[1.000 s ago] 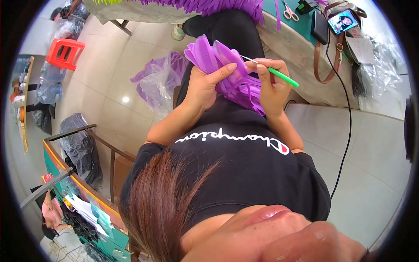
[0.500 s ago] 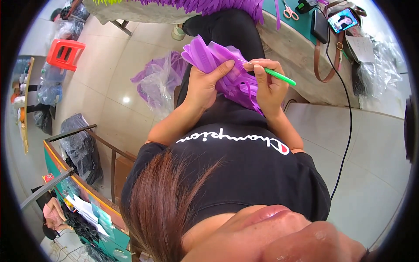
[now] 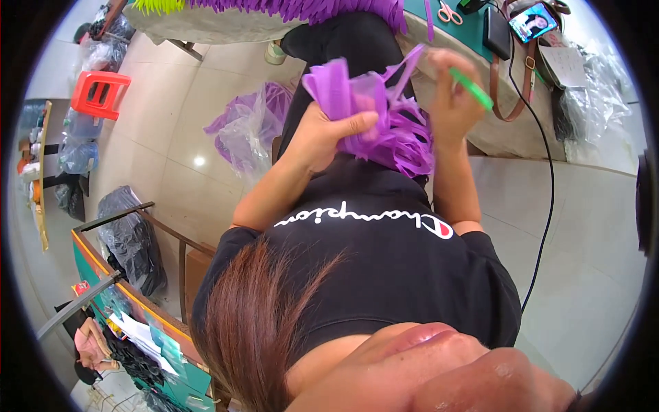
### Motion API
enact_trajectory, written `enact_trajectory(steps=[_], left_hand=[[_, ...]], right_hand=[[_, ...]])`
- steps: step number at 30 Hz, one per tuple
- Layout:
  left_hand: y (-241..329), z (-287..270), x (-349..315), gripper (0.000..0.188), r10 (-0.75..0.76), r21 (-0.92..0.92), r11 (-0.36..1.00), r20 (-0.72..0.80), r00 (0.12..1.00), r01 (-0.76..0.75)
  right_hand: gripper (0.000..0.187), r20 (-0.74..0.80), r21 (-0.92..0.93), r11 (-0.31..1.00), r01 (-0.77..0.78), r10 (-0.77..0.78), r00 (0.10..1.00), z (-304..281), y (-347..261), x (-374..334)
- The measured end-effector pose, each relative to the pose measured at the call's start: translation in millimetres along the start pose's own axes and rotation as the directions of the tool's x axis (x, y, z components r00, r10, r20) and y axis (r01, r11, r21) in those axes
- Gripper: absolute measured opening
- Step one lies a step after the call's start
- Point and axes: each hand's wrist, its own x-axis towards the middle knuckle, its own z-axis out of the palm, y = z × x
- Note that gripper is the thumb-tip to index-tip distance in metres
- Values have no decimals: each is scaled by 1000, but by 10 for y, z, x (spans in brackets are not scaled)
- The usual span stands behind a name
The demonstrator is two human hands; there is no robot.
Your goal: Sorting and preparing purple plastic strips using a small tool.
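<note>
In the head view, the left hand (image 3: 338, 136) sits near the upper middle of the frame, closed around a bundle of purple strips (image 3: 405, 152), its thumb laid across the front. The strips' flat, rounded ends stand up above the fingers, while the looser, tangled lengths spill to the right, over the person's lap. The right hand (image 3: 454, 96), just right of the bundle, is blurred; its fingers are curled around a tool with a green handle (image 3: 471, 88), which slants down to the right. One purple strip rises from the bundle toward the right fingertips; whether they grip it, I cannot tell. The tool's working tip cannot be made out.

At the upper right, a teal worktop (image 3: 472, 34) carries pink-handled scissors (image 3: 451, 12), a black box (image 3: 498, 32) and a phone (image 3: 533, 24) with its screen lit. A black cable (image 3: 550, 158) runs down the right side. Purple fringe (image 3: 302, 7) lies along the top edge. On the tiled floor left of the knees is a clear plastic bag (image 3: 250, 134), with purple material beside it. A red stool (image 3: 101, 94) stands at the upper left.
</note>
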Motion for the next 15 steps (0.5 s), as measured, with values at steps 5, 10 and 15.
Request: enact_trajectory(steps=[5,10,15], left_hand=[[28,61,-50,20,-214,103,976,301,929,191],[-47,44,35,16,45,-61,997,-4,999,-46],[-74,29,74,9,165,-75,983,-61,984,-170]], right_hand=[[15,9,148,912,-382,385,923,-47,443,361],[14,564,541,336,-771,534,630,-109,201,69],[9,333,289,957,17,-117,935,-39,-367,-282]])
